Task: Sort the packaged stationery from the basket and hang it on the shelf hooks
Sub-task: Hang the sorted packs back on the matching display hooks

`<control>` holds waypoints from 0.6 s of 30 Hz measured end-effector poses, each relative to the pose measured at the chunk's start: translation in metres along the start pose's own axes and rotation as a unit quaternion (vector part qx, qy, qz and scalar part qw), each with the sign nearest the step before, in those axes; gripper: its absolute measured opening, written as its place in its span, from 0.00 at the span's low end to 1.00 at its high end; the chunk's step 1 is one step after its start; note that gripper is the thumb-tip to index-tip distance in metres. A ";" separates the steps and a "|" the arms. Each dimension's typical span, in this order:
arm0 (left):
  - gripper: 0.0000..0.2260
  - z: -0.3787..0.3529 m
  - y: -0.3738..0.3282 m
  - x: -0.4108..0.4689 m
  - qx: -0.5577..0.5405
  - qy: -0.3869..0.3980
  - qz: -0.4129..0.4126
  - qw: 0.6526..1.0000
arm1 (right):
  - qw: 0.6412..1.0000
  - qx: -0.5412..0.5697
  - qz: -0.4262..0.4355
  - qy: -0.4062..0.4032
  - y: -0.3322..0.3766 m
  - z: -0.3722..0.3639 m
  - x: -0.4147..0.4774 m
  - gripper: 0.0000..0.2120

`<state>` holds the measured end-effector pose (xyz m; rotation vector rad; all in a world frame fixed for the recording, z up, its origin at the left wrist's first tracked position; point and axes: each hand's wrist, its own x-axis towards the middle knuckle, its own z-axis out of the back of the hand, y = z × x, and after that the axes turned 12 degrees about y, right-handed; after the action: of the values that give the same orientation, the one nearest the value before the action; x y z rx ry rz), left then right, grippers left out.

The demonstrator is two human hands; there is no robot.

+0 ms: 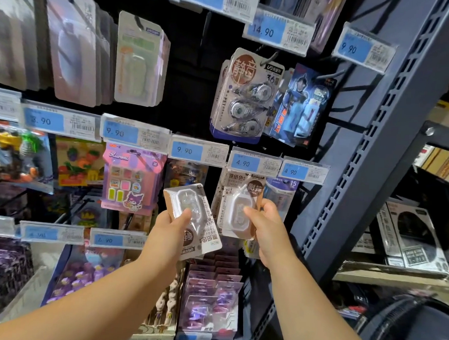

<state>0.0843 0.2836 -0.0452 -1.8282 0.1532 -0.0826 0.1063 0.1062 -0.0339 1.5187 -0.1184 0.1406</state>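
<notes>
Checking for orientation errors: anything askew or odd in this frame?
Yes. The left hand holds the inverted pack upside down and tilted, so its print reads reversed. The right hand holds the upright pack below the 4.90 tag. Nothing looks damaged.

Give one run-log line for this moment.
left hand: grips inverted tape pack | right hand: grips upright tape pack below 4.90 tag
</notes>
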 end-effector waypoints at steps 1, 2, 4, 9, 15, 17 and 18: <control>0.12 -0.001 -0.002 -0.001 0.012 0.002 0.004 1.000 | 1.000 -0.006 0.001 0.000 0.000 0.000 0.001 0.05; 0.13 -0.002 -0.001 0.001 0.016 0.001 0.009 1.000 | 1.000 -0.013 0.002 0.000 0.000 0.001 0.001 0.06; 0.12 -0.004 -0.002 0.001 0.016 0.001 0.008 1.000 | 1.000 -0.019 0.003 -0.002 -0.001 0.002 0.002 0.06; 0.10 -0.003 -0.002 0.001 -0.001 0.004 0.007 1.000 | 1.000 -0.009 0.004 -0.001 -0.001 0.000 0.003 0.06; 0.10 -0.003 0.001 0.003 -0.015 0.006 0.017 1.000 | 1.000 -0.019 0.005 -0.002 -0.002 0.000 0.002 0.06; 0.10 -0.003 0.001 0.004 -0.016 0.006 0.016 1.000 | 1.000 -0.025 0.008 0.001 -0.001 -0.001 0.003 0.06; 0.10 -0.002 0.003 0.006 -0.017 0.004 0.013 1.000 | 1.000 -0.026 0.008 0.003 -0.001 -0.001 0.003 0.06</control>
<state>0.0896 0.2796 -0.0477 -1.8590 0.1856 -0.0700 0.1094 0.1070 -0.0345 1.4658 -0.1287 0.1524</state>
